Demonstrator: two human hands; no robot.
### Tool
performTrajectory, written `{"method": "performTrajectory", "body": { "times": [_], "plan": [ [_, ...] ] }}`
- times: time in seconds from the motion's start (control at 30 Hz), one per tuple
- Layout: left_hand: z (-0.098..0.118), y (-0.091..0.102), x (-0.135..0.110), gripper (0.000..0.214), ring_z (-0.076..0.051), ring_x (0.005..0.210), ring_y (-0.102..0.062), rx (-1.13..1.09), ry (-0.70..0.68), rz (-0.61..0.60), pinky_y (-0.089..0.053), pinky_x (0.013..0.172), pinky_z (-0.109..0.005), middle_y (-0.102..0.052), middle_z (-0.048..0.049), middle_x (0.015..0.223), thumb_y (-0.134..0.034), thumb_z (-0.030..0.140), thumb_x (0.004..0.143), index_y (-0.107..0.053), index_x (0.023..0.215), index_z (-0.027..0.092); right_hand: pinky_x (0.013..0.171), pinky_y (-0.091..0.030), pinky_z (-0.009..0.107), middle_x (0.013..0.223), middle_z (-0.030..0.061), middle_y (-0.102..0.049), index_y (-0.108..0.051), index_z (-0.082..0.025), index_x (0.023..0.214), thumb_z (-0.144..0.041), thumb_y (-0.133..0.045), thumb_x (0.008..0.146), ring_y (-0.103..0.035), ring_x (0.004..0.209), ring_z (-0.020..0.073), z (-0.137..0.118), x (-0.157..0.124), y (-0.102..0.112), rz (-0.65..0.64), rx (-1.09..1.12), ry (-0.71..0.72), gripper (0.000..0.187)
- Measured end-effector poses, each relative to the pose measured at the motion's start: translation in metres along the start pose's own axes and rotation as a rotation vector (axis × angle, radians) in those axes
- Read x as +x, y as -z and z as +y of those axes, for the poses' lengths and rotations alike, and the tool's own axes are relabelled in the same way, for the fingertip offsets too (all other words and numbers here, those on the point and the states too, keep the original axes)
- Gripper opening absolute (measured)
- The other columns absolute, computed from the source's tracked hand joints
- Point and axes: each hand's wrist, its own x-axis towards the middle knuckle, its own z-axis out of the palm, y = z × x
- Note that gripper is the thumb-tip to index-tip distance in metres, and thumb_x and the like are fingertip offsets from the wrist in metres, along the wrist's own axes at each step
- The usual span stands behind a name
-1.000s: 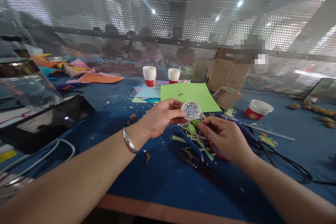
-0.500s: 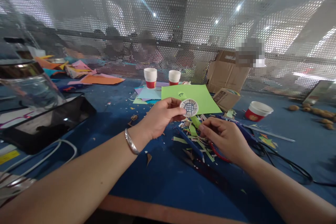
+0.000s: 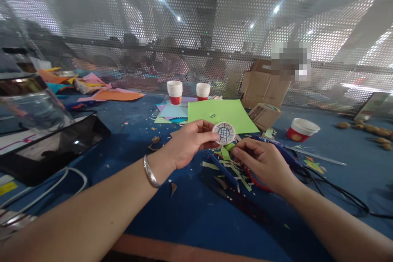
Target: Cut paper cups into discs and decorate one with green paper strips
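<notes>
**Paper disc held up over a cluttered craft bench**

A round paper disc (image 3: 224, 132), white with a blue grid drawn on it, is held just above the blue bench (image 3: 147, 213) at the middle of the view, face toward the camera. The left hand (image 3: 190, 141) grips its left edge, the fingers (image 3: 205, 136) closed narrowly on the rim. A silver bracelet (image 3: 150, 171) sits on that wrist. Just below the disc, the right hand (image 3: 260, 161) has its fingers pinched on a small green paper strip (image 3: 229, 146), which touches the disc's lower edge.

Under both hands the bench is strewn with paper scraps (image 3: 236, 172), mostly green and white. Behind the disc lies a light green sheet (image 3: 221, 111), with two red-and-white paper cups (image 3: 175, 92) standing beyond it. A third cup (image 3: 302, 129) rests to the right, near an open cardboard box (image 3: 265, 84). A black cable (image 3: 337, 190) runs along the bench by the right forearm. A dark tablet (image 3: 52, 143) lies well apart at the left. A perforated metal screen (image 3: 215, 28) closes off the back.
</notes>
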Motion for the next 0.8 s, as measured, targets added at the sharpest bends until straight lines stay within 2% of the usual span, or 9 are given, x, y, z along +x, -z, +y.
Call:
{"method": "performTrajectory", "body": {
  "times": [0.27, 0.37, 0.57, 0.7, 0.8],
  "plan": [
    [-0.003, -0.001, 0.002, 0.024, -0.017, 0.085, -0.068, -0.006, -0.008, 0.034, -0.056, 0.085, -0.036, -0.069, -0.0062, 0.094, -0.081, 0.015, 0.072, -0.064, 0.089, 0.012, 0.065, -0.043, 0.028, 0.072, -0.0005, -0.065, -0.065, -0.021, 0.080, -0.050, -0.055, 0.098, -0.056, 0.068, 0.0148, 0.000, 0.001, 0.000, -0.013, 0.066, -0.029, 0.035],
    [-0.003, -0.004, 0.001, 0.023, -0.016, 0.087, -0.067, -0.021, -0.030, 0.023, -0.056, 0.086, -0.036, -0.069, -0.0062, 0.095, -0.080, 0.013, 0.073, -0.064, 0.090, 0.012, 0.062, -0.042, 0.027, 0.072, -0.0010, -0.064, -0.064, -0.021, 0.079, -0.050, -0.056, 0.097, -0.055, 0.065, 0.0135, -0.002, 0.001, 0.000, 0.009, 0.085, -0.028, 0.035],
    [-0.002, -0.010, -0.004, 0.028, -0.017, 0.087, -0.066, -0.020, 0.009, -0.007, -0.056, 0.084, -0.037, -0.067, -0.0064, 0.097, -0.083, 0.015, 0.069, -0.063, 0.089, 0.011, 0.056, -0.037, 0.026, 0.063, -0.0034, -0.058, -0.062, -0.020, 0.072, -0.045, -0.058, 0.096, -0.047, 0.056, 0.0111, -0.006, 0.000, 0.002, 0.036, 0.060, -0.016, 0.034],
    [-0.002, -0.005, -0.002, 0.024, -0.017, 0.086, -0.066, -0.012, -0.029, 0.029, -0.056, 0.085, -0.037, -0.067, -0.0054, 0.093, -0.081, 0.013, 0.071, -0.062, 0.086, 0.012, 0.056, -0.039, 0.026, 0.065, -0.0018, -0.062, -0.063, -0.020, 0.073, -0.046, -0.057, 0.096, -0.050, 0.058, 0.0120, -0.006, 0.000, 0.002, 0.015, 0.059, -0.017, 0.035],
    [-0.002, -0.003, -0.001, 0.023, -0.017, 0.086, -0.067, -0.009, 0.011, 0.007, -0.055, 0.086, -0.037, -0.067, -0.0059, 0.093, -0.081, 0.013, 0.071, -0.062, 0.085, 0.012, 0.055, -0.040, 0.026, 0.066, -0.0010, -0.064, -0.063, -0.020, 0.074, -0.047, -0.056, 0.096, -0.051, 0.056, 0.0125, -0.006, 0.001, 0.002, 0.019, 0.047, -0.017, 0.036]
  ]
}}
